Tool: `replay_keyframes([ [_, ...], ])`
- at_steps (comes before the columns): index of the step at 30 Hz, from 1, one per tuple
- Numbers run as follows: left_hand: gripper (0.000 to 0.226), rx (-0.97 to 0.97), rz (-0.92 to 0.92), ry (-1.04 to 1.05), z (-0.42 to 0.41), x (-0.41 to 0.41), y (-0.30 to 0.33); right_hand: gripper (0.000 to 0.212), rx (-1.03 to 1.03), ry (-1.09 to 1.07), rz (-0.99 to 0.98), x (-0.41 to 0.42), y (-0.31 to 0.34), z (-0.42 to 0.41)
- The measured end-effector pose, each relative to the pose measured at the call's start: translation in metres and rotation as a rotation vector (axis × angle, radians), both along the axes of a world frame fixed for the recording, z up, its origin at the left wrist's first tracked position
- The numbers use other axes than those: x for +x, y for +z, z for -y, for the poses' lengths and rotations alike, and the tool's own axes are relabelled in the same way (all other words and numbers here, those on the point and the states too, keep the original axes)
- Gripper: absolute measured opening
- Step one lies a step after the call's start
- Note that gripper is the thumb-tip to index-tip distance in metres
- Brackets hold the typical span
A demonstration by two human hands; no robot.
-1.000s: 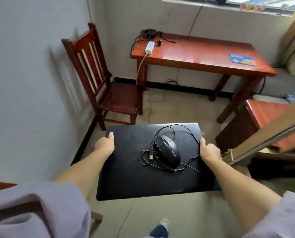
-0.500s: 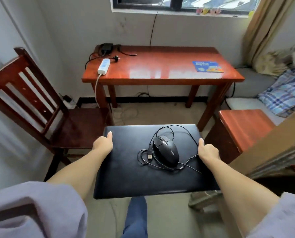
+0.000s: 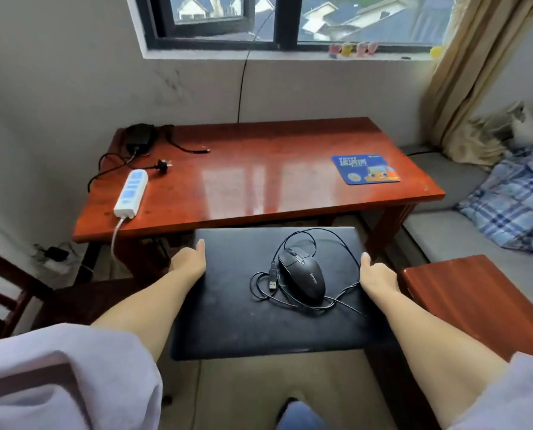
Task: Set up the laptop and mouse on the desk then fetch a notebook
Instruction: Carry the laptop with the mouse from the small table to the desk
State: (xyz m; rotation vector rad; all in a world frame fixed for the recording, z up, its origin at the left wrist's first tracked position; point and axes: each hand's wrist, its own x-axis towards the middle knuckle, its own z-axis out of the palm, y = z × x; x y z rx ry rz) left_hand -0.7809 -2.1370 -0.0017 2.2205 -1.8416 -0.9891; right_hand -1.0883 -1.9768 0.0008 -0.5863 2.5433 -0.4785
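Closed black laptop [image 3: 228,311], matte lid lightly scuffed, carried flat in the air just short of the near edge of the red-brown desk [image 3: 259,181]. A black wired mouse [image 3: 302,279] rests on the lid, its cable [image 3: 318,235] looped loosely around it and the USB plug [image 3: 272,283] lying beside it. Left hand [image 3: 189,262] and right hand [image 3: 378,273] clasp the laptop's opposite side edges, thumbs laid on top, forearms extended forward. A blue mouse pad [image 3: 364,169] lies at the desk's right end.
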Motion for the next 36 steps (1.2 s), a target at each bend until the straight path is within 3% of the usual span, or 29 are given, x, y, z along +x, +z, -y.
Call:
replay_keyframes([
  [18,0.067,0.072,0.030,0.201,0.312,-0.148,-0.021,0.072,0.035,0.169,0.013,-0.168,-0.019,0.370],
  [28,0.067,0.139,0.102,0.063,0.460,-0.200,-0.043,0.069,0.087,0.100,0.040,-0.213,-0.043,0.492],
  [36,0.068,0.172,0.098,0.111,0.509,-0.229,-0.070,0.066,0.154,0.134,0.039,-0.248,-0.062,0.550],
])
